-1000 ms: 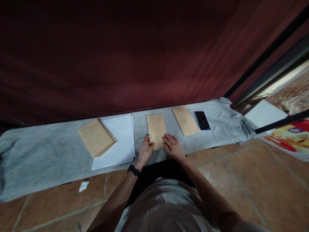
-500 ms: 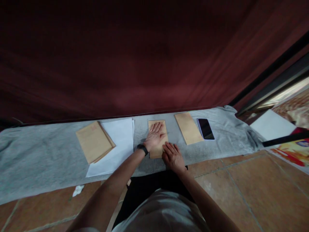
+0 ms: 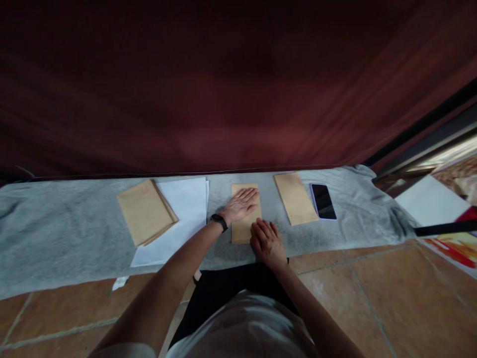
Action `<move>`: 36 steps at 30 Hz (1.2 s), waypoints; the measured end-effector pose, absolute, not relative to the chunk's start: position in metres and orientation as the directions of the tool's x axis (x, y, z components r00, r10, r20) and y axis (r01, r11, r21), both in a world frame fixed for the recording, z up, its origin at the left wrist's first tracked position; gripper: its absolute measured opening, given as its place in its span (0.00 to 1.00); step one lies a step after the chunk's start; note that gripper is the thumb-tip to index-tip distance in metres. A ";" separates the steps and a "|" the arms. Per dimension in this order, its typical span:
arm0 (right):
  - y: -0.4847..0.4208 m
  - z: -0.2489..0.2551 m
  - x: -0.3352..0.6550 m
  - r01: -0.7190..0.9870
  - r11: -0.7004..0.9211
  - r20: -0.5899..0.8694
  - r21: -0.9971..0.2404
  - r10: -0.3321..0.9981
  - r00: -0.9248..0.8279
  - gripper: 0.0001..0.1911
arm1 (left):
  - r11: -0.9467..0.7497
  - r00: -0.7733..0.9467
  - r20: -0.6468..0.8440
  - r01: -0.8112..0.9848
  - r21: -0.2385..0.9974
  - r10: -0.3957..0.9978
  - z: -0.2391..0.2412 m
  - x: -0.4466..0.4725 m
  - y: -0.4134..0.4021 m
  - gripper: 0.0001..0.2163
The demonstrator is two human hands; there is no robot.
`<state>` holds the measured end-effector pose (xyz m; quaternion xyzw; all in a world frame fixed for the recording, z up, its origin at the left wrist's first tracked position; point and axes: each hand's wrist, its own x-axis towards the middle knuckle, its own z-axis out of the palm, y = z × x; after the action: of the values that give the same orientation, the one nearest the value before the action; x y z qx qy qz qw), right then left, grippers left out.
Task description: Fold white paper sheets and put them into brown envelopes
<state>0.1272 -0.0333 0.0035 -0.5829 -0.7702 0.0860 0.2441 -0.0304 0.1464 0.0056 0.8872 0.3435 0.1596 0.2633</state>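
Your left hand [image 3: 242, 205] lies across the brown envelope [image 3: 241, 230] mid-desk [image 3: 67, 233], fingers outstretched and gripping nothing, likely to press it flat, while your right hand [image 3: 269, 244] seemingly steadies its near right edge, finger grip impossible to tell.

From my end I'm seeing a phone [image 3: 323, 201] lying dark-screened on the grey cloth [image 3: 361, 219] — a dark red backdrop [image 3: 238, 109] is rising behind. A white scrap [image 3: 119, 283] is showing against brown floor tiles [image 3: 335, 293] — rightward, a black bar [image 3: 447, 228] is jutting in.
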 end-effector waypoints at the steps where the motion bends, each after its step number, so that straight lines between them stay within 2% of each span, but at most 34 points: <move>1: -0.033 0.004 0.127 0.855 0.307 0.277 -0.418 0.939 -0.201 0.23 | -0.624 0.717 0.096 0.524 0.580 0.691 0.007 -0.031 0.142 0.27; 8: -0.034 0.001 0.127 0.860 0.301 0.284 -0.413 0.939 -0.192 0.23 | -0.620 0.734 0.130 0.449 0.644 0.666 0.011 -0.037 0.116 0.26; 13: -0.034 0.001 0.127 0.862 0.307 0.287 -0.404 0.937 -0.199 0.24 | -0.610 0.750 0.089 0.456 0.648 0.655 0.017 -0.040 0.102 0.25; 19: -0.034 -0.001 0.127 0.859 0.303 0.284 -0.412 0.939 -0.195 0.24 | -0.584 0.736 0.144 0.385 0.714 0.661 0.015 -0.044 0.088 0.23; 28: -0.035 0.000 0.127 0.846 0.304 0.290 -0.438 0.939 -0.187 0.21 | -0.625 0.782 0.122 0.382 0.681 0.611 0.014 -0.054 0.065 0.24; 32: -0.033 -0.001 0.131 0.816 0.292 0.288 -0.498 0.944 -0.162 0.21 | -0.623 0.775 0.142 0.369 0.690 0.615 0.013 -0.060 0.052 0.25; 36: -0.025 -0.002 0.140 0.780 0.289 0.264 -0.555 0.950 -0.164 0.22 | -0.740 0.816 0.175 0.380 0.555 0.551 0.014 -0.069 0.038 0.27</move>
<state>0.1397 -0.0245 -0.0019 -0.5780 -0.7486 0.1468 0.2898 -0.0694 0.0382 0.0142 0.9178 0.2536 0.1664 0.2564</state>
